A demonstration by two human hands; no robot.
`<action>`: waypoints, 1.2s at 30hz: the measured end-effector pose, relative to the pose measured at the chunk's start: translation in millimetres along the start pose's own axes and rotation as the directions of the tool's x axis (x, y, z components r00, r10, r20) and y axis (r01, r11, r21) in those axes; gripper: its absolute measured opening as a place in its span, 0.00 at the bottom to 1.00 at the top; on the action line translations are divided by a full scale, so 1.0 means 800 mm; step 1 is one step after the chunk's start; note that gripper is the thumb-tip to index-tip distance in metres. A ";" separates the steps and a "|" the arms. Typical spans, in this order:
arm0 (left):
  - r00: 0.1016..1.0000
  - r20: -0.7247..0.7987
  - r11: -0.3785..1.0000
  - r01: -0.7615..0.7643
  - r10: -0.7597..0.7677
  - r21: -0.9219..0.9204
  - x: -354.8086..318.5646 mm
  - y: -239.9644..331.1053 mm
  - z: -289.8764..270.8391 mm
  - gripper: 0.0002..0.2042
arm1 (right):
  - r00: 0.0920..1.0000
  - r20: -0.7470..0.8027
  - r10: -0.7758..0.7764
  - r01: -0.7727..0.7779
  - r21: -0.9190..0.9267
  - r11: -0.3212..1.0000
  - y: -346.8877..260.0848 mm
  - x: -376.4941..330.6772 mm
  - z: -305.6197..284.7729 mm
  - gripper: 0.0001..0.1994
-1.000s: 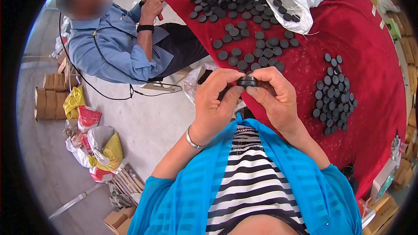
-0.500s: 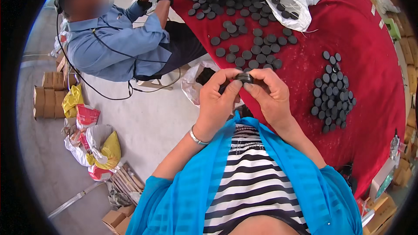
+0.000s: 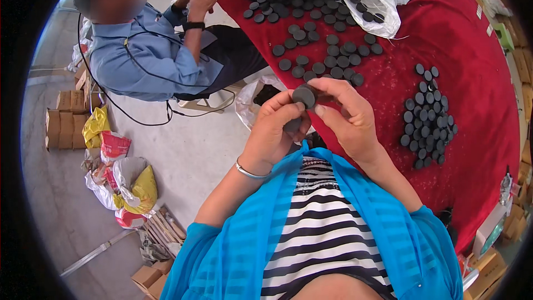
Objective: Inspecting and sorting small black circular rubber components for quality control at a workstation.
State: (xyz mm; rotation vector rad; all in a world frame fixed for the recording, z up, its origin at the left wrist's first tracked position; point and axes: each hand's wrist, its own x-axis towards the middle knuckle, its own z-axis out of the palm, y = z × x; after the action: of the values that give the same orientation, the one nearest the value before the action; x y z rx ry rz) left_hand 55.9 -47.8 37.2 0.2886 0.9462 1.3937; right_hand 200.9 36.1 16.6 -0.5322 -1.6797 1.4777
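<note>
Left hand (image 3: pixel 270 133): clamped on flat, round black disc (image 3: pixel 305 95) | Right hand (image 3: pixel 352 122): at disc's edge, closure cannot be told | Red fabric tablecloth (image 3: pixel 472 89): bears loose black discs (image 3: pixel 426 119)

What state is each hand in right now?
Left hand: closed, holding a disc between thumb and fingers, a second disc lower in it.
Right hand: at the first disc's edge; whether its grip is closed cannot be told.
</note>
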 end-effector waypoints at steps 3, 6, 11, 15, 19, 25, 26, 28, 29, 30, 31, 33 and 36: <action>0.996 -0.029 0.985 -0.082 0.088 0.153 0.000 -0.005 -0.001 0.07 | 0.986 -0.009 0.165 -0.159 0.222 0.962 -0.005 -0.002 0.002 0.18; 0.976 -0.025 0.881 -0.184 0.216 0.435 -0.004 -0.001 0.005 0.11 | 0.982 0.016 0.191 -0.189 0.249 0.950 -0.001 -0.002 -0.003 0.18; 0.925 0.065 0.689 -0.324 0.374 0.648 -0.005 -0.002 0.010 0.16 | 0.988 0.027 0.153 -0.156 0.202 0.967 0.001 -0.002 -0.003 0.17; 0.899 0.085 0.627 -0.365 0.430 0.688 -0.002 -0.002 0.013 0.15 | 0.991 0.017 0.133 -0.134 0.191 0.972 -0.001 0.000 -0.006 0.16; 0.916 0.085 0.644 -0.339 0.392 0.686 -0.002 0.001 0.014 0.18 | 0.994 0.082 0.078 -0.091 0.169 0.981 0.002 0.000 -0.011 0.16; 0.912 0.100 0.551 -0.326 0.399 0.768 -0.004 0.006 0.013 0.15 | 0.986 0.075 0.149 -0.160 0.167 0.973 0.002 -0.001 -0.011 0.15; 0.912 0.101 0.551 -0.326 0.398 0.768 -0.004 0.006 0.011 0.15 | 0.986 0.074 0.149 -0.160 0.167 0.973 0.003 -0.001 -0.010 0.15; 0.887 0.128 0.475 -0.354 0.444 0.805 -0.003 0.005 0.008 0.13 | 0.991 -0.005 0.132 -0.130 0.137 0.982 0.003 -0.001 -0.006 0.14; 0.887 0.128 0.476 -0.353 0.443 0.806 -0.002 0.005 0.009 0.13 | 0.991 -0.005 0.132 -0.130 0.137 0.982 0.002 -0.001 -0.006 0.14; 0.854 0.172 0.401 -0.396 0.490 0.826 0.000 0.004 0.009 0.11 | 0.993 -0.005 0.116 -0.115 0.103 0.988 0.002 0.000 -0.007 0.13; 0.818 0.218 0.322 -0.434 0.532 0.842 0.001 0.004 0.010 0.10 | 0.995 -0.005 0.100 -0.100 0.068 0.993 0.002 0.001 -0.007 0.13; 0.794 0.259 0.270 -0.463 0.550 0.845 0.002 0.006 0.012 0.10 | 0.996 0.008 0.084 -0.084 0.008 0.996 0.001 0.001 -0.010 0.12; 0.760 0.335 0.172 -0.500 0.557 0.848 0.001 0.010 0.015 0.08 | 0.998 0.034 0.057 -0.054 -0.075 0.996 -0.002 0.002 -0.014 0.11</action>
State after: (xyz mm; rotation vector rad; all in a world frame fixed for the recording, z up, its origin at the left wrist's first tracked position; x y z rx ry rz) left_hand 58.6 -40.9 49.7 1.6180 1.7420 1.3189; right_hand 209.3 43.9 18.0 -0.5995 -1.7665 1.4773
